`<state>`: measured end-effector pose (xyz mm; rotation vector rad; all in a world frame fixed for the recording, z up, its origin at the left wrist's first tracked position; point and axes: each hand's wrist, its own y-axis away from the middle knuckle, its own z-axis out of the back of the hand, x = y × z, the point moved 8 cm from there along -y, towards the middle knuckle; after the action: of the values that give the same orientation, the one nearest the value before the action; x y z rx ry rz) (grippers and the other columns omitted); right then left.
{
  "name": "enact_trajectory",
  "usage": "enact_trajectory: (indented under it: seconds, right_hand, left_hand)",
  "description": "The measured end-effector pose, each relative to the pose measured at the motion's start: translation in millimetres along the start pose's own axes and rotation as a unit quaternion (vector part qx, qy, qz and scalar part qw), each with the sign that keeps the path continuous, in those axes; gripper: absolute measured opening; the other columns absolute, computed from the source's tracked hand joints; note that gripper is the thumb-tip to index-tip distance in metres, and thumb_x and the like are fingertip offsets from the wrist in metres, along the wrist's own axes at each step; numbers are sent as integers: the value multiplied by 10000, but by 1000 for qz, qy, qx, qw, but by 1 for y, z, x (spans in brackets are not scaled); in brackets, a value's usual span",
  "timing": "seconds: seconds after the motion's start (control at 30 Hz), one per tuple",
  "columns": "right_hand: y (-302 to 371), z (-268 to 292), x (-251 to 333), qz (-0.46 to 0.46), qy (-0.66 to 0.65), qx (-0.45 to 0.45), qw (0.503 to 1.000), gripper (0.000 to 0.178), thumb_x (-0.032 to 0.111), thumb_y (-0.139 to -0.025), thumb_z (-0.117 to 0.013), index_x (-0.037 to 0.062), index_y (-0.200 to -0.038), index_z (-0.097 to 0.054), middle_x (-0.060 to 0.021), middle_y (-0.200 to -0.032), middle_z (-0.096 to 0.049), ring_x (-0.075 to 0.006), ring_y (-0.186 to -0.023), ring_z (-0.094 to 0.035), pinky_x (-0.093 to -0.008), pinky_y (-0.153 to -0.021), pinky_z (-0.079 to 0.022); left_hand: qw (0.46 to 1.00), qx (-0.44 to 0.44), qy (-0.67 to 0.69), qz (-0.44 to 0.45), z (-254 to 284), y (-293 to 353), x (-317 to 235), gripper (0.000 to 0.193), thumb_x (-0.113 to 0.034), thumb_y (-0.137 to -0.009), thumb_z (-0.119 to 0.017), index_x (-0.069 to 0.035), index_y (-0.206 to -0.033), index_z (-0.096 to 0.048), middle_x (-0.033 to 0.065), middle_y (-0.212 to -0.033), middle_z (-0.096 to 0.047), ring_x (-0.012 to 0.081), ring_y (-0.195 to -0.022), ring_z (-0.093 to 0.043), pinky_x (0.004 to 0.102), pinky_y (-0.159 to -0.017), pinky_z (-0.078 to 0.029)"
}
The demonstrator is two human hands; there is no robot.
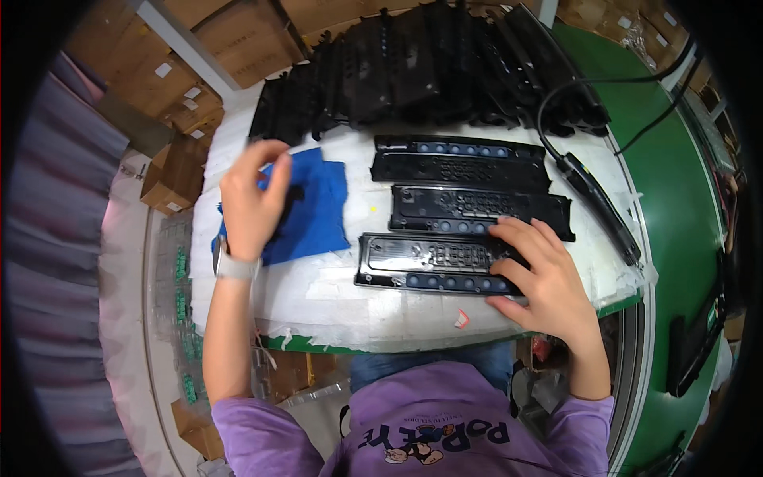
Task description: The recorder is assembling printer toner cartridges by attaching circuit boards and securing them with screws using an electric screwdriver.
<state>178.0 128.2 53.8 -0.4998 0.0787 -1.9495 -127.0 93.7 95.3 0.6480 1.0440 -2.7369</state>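
Note:
My left hand (253, 199), with a watch on its wrist, hovers over a blue cloth (322, 203) at the left of the table. Its thumb and index finger come together in a pinch; anything between them is too small or blurred to make out. My right hand (544, 274) lies across the right end of the nearest black plastic panel (397, 258), thumb at its near edge and fingers over its top. A fingertip reaches the middle black panel (429, 203). Behind it lies a third panel (405, 167). Each panel has a row of round, dark blue-grey spots.
Many more black plastic panels (405, 71) stand packed along the table's back. A black pen-shaped tool (600, 203) with a cable lies at the right. White padding (318, 302) covers the tabletop. Cardboard boxes (238, 44) are stacked behind; a green surface (660, 238) extends right.

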Motion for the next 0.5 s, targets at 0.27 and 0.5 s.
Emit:
enact_trajectory:
  seconds: [0.27, 0.5]
  right_hand:
    - [3, -5, -11, -17, -29, -5, 999, 456, 274, -641, -763, 74, -1023, -615, -155, -1265, -487, -337, -1226, -447, -501, -995, -359]
    - [3, -1, -33, 26, -58, -24, 998, 458, 289, -613, -772, 64, -992, -646, -142, -1234, -525, -334, -1202, -477, -475, -967, -389]
  left_hand:
    - [958, 103, -137, 229, -45, -55, 172, 879, -611, -691, -681, 160, -1068, -486, 346, -1037, -584, 422, -994, -588, 409, -866, -463]
    - [935, 101, -235, 245, -46, -71, 223, 783, -516, -609, -778, 101, -1009, -510, 270, -939, -637, 367, -886, -637, 391, -790, -498]
